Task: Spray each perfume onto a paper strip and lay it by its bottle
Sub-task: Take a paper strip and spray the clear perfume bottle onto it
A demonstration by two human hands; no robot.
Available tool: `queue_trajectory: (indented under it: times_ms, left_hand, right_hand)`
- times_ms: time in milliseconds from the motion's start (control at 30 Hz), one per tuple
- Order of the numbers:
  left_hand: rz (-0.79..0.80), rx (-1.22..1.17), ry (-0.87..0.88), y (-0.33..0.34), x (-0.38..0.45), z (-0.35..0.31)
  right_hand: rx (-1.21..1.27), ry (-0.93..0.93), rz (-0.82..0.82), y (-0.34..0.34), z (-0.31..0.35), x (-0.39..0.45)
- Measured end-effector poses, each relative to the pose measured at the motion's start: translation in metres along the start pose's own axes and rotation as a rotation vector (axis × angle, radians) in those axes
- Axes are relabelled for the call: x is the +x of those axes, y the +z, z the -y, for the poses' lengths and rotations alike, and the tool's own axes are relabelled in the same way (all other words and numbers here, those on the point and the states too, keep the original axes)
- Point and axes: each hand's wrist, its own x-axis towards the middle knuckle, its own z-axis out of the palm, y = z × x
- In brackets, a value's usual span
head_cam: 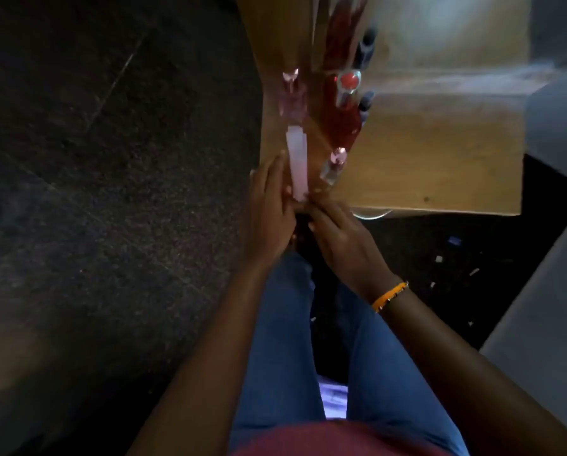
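A pale pink paper strip [297, 161] lies lengthwise near the left edge of the wooden table [423, 153]. My left hand [270, 205] rests along the strip's left side, its fingers touching it. My right hand [338, 235] pinches the strip's near end at the table corner. Beyond the strip stands a pink perfume bottle [292, 93]. To the strip's right is a small clear bottle with a pink cap [334, 166]. A red bottle with a round red cap [344, 103] stands behind it. The picture is blurred.
Dark bottles [367, 51] stand at the back beside the red one. A grey seat [551, 291] is on the right. The dark stone floor [111, 192] lies left of the table. My legs in blue jeans [285, 340] are below.
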Motion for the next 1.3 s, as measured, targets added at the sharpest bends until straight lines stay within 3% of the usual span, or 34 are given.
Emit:
queue_trajectory:
  times_ms: [267, 533, 1100, 1300]
  left_hand:
    - [-0.138, 0.044, 0.179, 0.037, 0.018, 0.052]
    - [-0.312, 0.055, 0.204, 0.053, 0.022, 0.06]
    - [-0.225, 0.04, 0.245, 0.044, 0.018, 0.055]
    - [-0.205, 0.015, 0.219, 0.041, 0.014, 0.051]
  right_hand:
    - [-0.132, 0.0, -0.151, 0.04, -0.031, 0.014]
    - [-0.132, -0.054, -0.331, 0.05, -0.037, 0.02]
    - [0.21, 0.087, -0.415, 0.047, -0.04, 0.024]
    - [0.235, 0.061, -0.443, 0.045, -0.038, 0.019]
